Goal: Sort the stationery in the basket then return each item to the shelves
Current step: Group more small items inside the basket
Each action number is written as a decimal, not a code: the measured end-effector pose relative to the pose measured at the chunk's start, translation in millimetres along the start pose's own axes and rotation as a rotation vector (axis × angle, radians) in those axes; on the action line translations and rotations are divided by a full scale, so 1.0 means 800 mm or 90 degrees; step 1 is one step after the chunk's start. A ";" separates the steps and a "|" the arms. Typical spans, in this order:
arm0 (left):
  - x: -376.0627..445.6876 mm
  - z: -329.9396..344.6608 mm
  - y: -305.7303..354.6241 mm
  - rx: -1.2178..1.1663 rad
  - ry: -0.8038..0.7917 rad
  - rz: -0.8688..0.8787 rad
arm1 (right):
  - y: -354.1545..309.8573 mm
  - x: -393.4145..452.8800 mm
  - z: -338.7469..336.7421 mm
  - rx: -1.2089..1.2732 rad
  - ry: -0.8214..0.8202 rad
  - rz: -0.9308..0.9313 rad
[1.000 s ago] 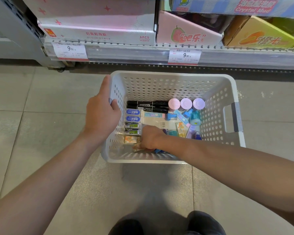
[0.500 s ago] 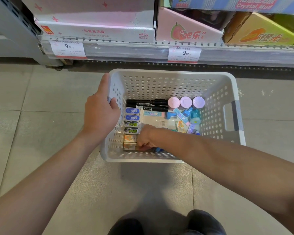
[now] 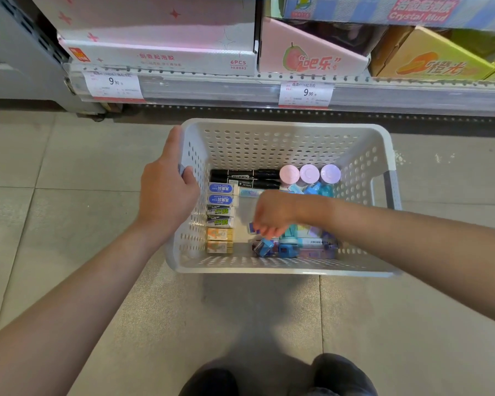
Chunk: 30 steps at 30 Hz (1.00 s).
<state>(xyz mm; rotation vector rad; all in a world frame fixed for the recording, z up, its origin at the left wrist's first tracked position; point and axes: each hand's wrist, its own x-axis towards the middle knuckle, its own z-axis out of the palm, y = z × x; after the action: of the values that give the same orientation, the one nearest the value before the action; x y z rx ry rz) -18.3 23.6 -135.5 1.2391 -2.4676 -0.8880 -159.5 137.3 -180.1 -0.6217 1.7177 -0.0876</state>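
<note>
A white perforated basket (image 3: 286, 144) stands on the floor below the shelf. My left hand (image 3: 166, 192) grips its left rim. Inside, along the left wall, a column of boxed erasers (image 3: 220, 217) lies in pairs: blue, green, orange. Two black markers (image 3: 245, 178) lie at the back, beside three round pastel caps (image 3: 309, 173). My right hand (image 3: 272, 214) hovers over the middle, fingers pinched on a small blue and white item (image 3: 252, 227). Blue sharpeners (image 3: 265, 247) and mixed pieces lie at the front right, partly hidden by my forearm.
The bottom shelf (image 3: 240, 90) runs across the top with price tags (image 3: 113, 85) and display boxes in pink (image 3: 309, 52) and orange (image 3: 429, 58). Grey floor tiles surround the basket. My dark shoes (image 3: 277, 378) show at the bottom edge.
My right hand left the orange erasers at the front left and moved right to the middle, now lifting a small blue item. The left hand stays on the rim.
</note>
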 end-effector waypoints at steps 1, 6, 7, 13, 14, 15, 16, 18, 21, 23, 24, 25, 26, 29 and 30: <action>0.000 -0.001 0.000 0.001 -0.001 0.005 | 0.007 -0.011 -0.012 -0.153 0.070 -0.002; 0.001 0.001 0.000 -0.005 -0.002 0.008 | 0.052 -0.033 -0.023 -0.476 0.189 0.070; 0.001 0.000 -0.001 -0.005 -0.001 0.007 | 0.057 -0.028 -0.021 -0.483 0.211 0.073; 0.000 0.001 -0.001 -0.013 0.002 -0.003 | 0.072 0.003 -0.002 -0.450 0.256 0.073; 0.000 0.002 -0.001 -0.014 0.002 -0.004 | 0.072 0.005 0.000 -0.456 0.257 0.071; 0.000 0.001 -0.002 -0.015 0.002 -0.006 | 0.071 0.006 0.003 -0.459 0.258 0.072; 0.000 0.001 -0.002 -0.017 0.003 -0.009 | 0.072 0.008 0.004 -0.457 0.255 0.076; 0.000 0.001 -0.001 -0.021 0.002 -0.014 | 0.071 0.011 0.005 -0.436 0.255 0.084; 0.000 0.001 -0.001 -0.023 -0.003 -0.009 | 0.072 0.014 0.007 -0.429 0.262 0.083; 0.000 0.001 -0.001 -0.020 0.000 -0.011 | 0.073 0.013 0.009 -0.425 0.282 0.073; 0.000 0.001 -0.001 -0.020 0.001 -0.012 | 0.074 0.012 0.010 -0.415 0.293 0.066; 0.000 0.001 -0.001 -0.020 -0.001 -0.012 | 0.074 0.012 0.010 -0.400 0.298 0.061; -0.001 0.001 0.000 -0.021 -0.003 -0.012 | 0.074 0.012 0.009 -0.385 0.301 0.055; 0.000 0.001 -0.002 -0.017 -0.002 -0.013 | 0.071 0.005 0.003 -0.359 0.288 0.042; 0.000 0.001 -0.002 -0.016 -0.001 -0.015 | 0.069 0.001 -0.001 -0.351 0.283 0.040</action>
<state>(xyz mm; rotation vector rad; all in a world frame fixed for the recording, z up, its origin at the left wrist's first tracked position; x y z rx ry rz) -18.0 23.1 -137.0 1.2625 -2.4398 -0.9236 -180.1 183.8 -202.3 -1.0055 2.2110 0.3275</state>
